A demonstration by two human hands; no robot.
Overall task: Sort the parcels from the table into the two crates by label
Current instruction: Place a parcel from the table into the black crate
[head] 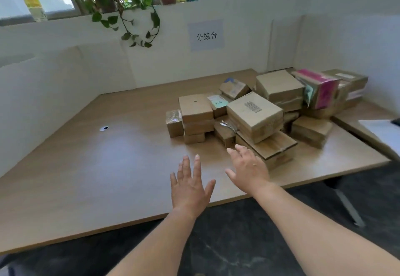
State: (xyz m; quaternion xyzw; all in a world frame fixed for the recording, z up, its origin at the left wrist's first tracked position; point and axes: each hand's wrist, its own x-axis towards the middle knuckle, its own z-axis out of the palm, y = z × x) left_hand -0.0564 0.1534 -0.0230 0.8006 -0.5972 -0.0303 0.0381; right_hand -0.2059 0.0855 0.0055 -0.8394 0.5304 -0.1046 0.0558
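Parcels lie heaped on the right half of the wooden surface, toward its far side: brown cardboard boxes stacked and leaning on one another. On top near the middle, a box with a barcode label sits tilted. Behind it to the right, a pink-printed box leans against taller cartons. At the pile's left edge a small tape-wrapped box stands on the surface beside a two-high stack.

Your left hand hovers over the near part of the surface, palm down, fingers straight and spread, holding nothing. It is short of the pile.

Your right hand is further forward, also spread and empty. Its fingertips reach the near left corner of a flat box at the front of the heap. You cannot tell from this view whether they touch it or sit just above it.

On the left half of the surface there is a small round cable hole. A white partition runs around the back and sides. A paper sign with printed characters is fixed to it behind the pile. A trailing green plant hangs down from the window ledge above. To the right a second desk adjoins, with a white sheet on it.
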